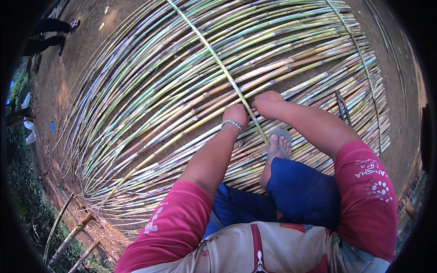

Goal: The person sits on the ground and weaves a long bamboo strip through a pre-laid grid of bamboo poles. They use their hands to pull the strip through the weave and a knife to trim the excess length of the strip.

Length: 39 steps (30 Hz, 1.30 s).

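Many thin bamboo poles [150,98] lie side by side on the ground. A greenish cross pole [210,49] runs over them, from the top edge down to my sandalled foot [277,144]. My left hand [236,114] is closed just left of this cross pole, low against the bamboo. Just right of it is my right hand [267,103], also closed. The fingers of both are mostly hidden, and what they grip cannot be made out. Right of my right hand, a dark two-handled metal tool [342,107], like pincers, rests on the poles. A thin dark wire [313,94] curves nearby.
A second cross pole [364,63] spans the bamboo at the right. Brown bare soil [68,77] surrounds the poles. At the upper left stand another person's legs [48,34]. Cut stakes [72,237] and greenery are at the lower left.
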Tool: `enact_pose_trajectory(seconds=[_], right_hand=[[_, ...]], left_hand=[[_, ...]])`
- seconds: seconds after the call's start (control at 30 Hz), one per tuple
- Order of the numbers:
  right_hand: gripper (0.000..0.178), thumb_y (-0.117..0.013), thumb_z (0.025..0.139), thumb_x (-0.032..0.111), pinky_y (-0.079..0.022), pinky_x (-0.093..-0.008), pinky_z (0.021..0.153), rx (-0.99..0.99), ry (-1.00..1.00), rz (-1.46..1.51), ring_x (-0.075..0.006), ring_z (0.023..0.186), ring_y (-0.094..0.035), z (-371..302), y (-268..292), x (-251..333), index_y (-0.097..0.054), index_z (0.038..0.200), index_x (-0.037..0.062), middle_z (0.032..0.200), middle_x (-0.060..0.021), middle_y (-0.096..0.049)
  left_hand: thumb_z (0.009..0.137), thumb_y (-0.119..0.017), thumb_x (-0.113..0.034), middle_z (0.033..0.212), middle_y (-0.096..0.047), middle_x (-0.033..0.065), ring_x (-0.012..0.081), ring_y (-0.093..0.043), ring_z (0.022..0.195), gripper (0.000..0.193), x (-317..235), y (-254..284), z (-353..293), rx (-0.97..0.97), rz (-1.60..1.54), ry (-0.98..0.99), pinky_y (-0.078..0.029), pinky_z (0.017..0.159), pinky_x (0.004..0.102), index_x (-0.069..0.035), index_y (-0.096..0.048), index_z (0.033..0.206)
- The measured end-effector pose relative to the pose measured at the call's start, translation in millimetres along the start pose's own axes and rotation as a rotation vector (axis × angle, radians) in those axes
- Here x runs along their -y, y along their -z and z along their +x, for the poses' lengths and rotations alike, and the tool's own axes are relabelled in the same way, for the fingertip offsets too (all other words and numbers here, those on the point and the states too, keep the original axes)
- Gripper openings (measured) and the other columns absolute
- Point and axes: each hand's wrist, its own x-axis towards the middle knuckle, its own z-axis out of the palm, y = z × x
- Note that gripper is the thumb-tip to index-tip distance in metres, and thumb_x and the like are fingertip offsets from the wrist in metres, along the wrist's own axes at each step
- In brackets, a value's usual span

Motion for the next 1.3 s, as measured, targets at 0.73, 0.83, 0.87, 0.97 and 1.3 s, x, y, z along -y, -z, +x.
enact_pose_trajectory(seconds=[0.73, 0.83, 0.87, 0.97, 1.3], right_hand=[[0.053, -0.062, 0.097, 0.042, -0.051, -0.0456, 0.107, 0.073, -0.024, 0.114, -0.0350, 0.124, -0.064, -20, -10, -3, -0.064, 0.141, 0.0121, 0.134, -0.0154, -0.067], [0.056, -0.061, 0.098, 0.050, -0.050, -0.0452, 0.107, 0.043, -0.002, 0.101, -0.0363, 0.125, -0.064, -20, -12, -5, -0.065, 0.140, 0.0127, 0.132, -0.0166, -0.069], [0.057, -0.061, 0.098, 0.051, -0.050, -0.0452, 0.108, 0.057, -0.011, 0.119, -0.0362, 0.126, -0.064, -20, -9, -3, -0.065, 0.140, 0.0122, 0.132, -0.0169, -0.069], [0.060, -0.062, 0.098, 0.055, -0.050, -0.0455, 0.108, 0.108, -0.056, 0.152, -0.0360, 0.125, -0.064, -21, 1, 3, -0.066, 0.139, 0.0116, 0.130, -0.0170, -0.070], [0.051, -0.063, 0.098, 0.053, -0.054, -0.0475, 0.100, 0.152, -0.023, 0.097, -0.0370, 0.114, -0.069, -15, 10, 9, -0.074, 0.123, 0.0105, 0.116, -0.0179, -0.075]], left_hand=[[0.095, -0.062, -0.016, 0.110, -0.072, 0.0242, 0.0412, -0.071, 0.103, 0.021, 2, -20, -15, -0.037, -0.117, 0.013, -0.056, 0.091, 0.0504, -0.001, -0.069, 0.109], [0.094, -0.065, -0.018, 0.110, -0.072, 0.0247, 0.0412, -0.071, 0.103, 0.023, 1, -17, -12, -0.009, -0.112, 0.025, -0.056, 0.091, 0.0504, -0.001, -0.068, 0.109], [0.094, -0.066, -0.019, 0.110, -0.072, 0.0248, 0.0412, -0.071, 0.104, 0.024, 1, -16, -12, 0.002, -0.109, 0.036, -0.056, 0.091, 0.0504, -0.001, -0.068, 0.109], [0.093, -0.068, -0.021, 0.107, -0.073, 0.0252, 0.0415, -0.071, 0.104, 0.026, -2, -11, -14, 0.017, -0.103, 0.043, -0.056, 0.091, 0.0504, -0.001, -0.068, 0.109], [0.093, -0.063, -0.013, 0.109, -0.072, 0.0268, 0.0416, -0.071, 0.103, 0.022, 4, -9, -13, 0.021, -0.110, -0.008, -0.058, 0.092, 0.0493, 0.000, -0.068, 0.110]])
